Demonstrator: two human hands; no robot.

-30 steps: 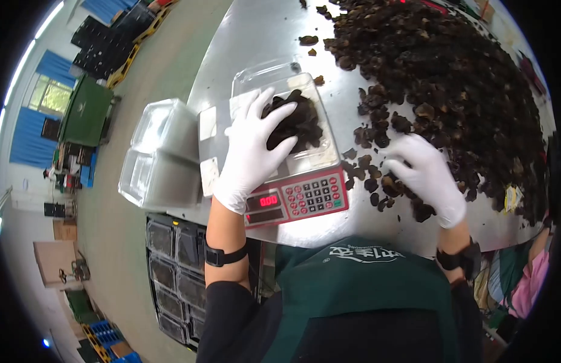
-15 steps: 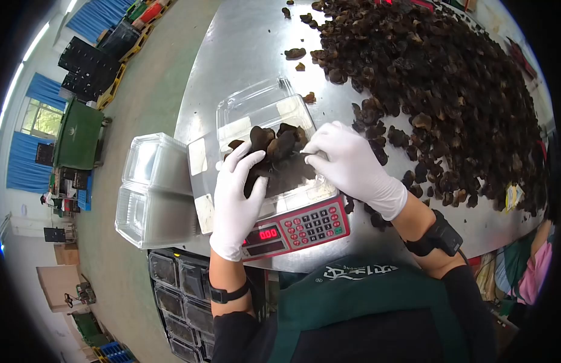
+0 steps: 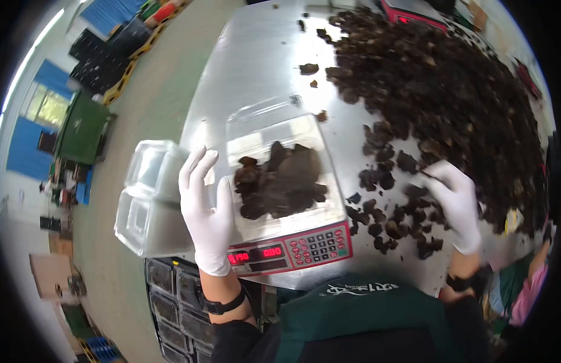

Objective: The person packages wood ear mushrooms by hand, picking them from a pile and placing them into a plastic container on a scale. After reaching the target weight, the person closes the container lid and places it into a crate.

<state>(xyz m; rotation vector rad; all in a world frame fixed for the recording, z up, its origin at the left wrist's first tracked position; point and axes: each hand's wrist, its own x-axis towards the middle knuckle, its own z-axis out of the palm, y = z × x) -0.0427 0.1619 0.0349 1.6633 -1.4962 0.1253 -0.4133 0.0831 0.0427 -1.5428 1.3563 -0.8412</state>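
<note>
A clear tub (image 3: 292,127) is set on the red-edged scale (image 3: 265,266), its lid (image 3: 256,115) swung open on the far side, and a heap of dark pieces (image 3: 283,181) is held inside it, bunched toward the middle. On the scale's display 0.00 is shown, with digits ending in 190 to its left, close to the left glove. The left hand (image 3: 206,209) is held palm inward beside the tub's left side, thumb and fingers spread, with nothing gripped; whether the tub is touched by the thumb cannot be told. The right hand (image 3: 453,202) is held above the near edge of the main pile (image 3: 426,72), its fingers curled toward the thumb beside a dark piece; because of blur, whether that piece is pinched cannot be told. Between this hand and the scale, loose pieces (image 3: 395,227) are scattered on the metal table (image 3: 238,66). By the table's left edge, more tubs (image 3: 150,163) are stacked to the left of the scale, and a second scale (image 3: 413,21) is partly seen beyond the pile.
</note>
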